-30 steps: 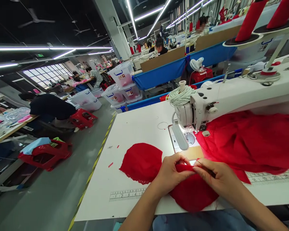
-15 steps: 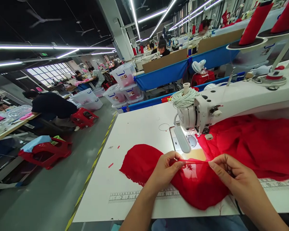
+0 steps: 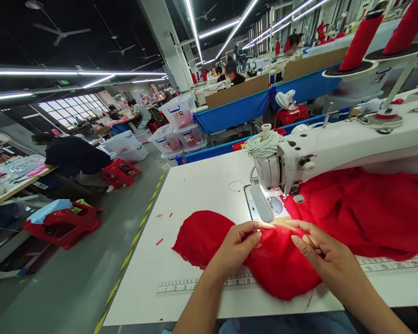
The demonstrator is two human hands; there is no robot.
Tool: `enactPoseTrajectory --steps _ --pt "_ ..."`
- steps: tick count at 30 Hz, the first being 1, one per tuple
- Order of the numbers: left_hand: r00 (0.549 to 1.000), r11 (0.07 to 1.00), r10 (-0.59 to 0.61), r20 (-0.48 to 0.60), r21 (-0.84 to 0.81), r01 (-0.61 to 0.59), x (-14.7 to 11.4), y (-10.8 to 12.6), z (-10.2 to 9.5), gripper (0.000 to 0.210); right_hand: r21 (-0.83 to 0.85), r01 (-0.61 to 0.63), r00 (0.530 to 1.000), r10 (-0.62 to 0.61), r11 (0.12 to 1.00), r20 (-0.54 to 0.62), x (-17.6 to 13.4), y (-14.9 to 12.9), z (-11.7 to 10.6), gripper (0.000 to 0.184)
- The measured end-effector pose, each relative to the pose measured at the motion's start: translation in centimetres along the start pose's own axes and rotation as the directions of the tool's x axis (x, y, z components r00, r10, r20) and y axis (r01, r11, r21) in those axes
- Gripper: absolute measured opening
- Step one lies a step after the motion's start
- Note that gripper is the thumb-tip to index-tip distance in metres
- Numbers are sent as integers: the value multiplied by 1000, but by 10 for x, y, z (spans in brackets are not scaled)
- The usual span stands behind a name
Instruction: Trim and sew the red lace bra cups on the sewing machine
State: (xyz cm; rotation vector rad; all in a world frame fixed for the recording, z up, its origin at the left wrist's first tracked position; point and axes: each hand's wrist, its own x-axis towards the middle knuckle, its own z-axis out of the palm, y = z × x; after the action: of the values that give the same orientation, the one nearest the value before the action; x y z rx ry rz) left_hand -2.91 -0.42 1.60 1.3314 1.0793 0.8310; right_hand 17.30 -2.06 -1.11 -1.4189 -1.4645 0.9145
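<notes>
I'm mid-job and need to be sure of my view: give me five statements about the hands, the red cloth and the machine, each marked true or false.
1. The left hand touches the rounded red piece. True.
2. The right hand is empty. False: it holds a slim metal tool.
3. More red cloth lies on the table, to the left of the left hand. True.
4. The two large thread cones at upper right are blue. False: they are red.
5. A larger red cloth lies under the arm of the sewing machine. True.

Red cloth (image 3: 284, 271), rounded lower edge, lying across printed ruler (image 3: 177, 286), slim tool (image 3: 312, 243) in right hand (image 3: 329, 255)
</notes>
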Motion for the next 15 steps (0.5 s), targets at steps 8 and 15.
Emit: enactPoseTrajectory --steps 8,15 --pt "1000 997 -18 -16 80 19 2 -3 0 17 -207 73 989 -97 976 -111 -9 4 -9 31" --pt "998 994 57 -1 96 -56 2 -4 0 18 -97 54 983 -70 994 -167 -9 0 -26 34"
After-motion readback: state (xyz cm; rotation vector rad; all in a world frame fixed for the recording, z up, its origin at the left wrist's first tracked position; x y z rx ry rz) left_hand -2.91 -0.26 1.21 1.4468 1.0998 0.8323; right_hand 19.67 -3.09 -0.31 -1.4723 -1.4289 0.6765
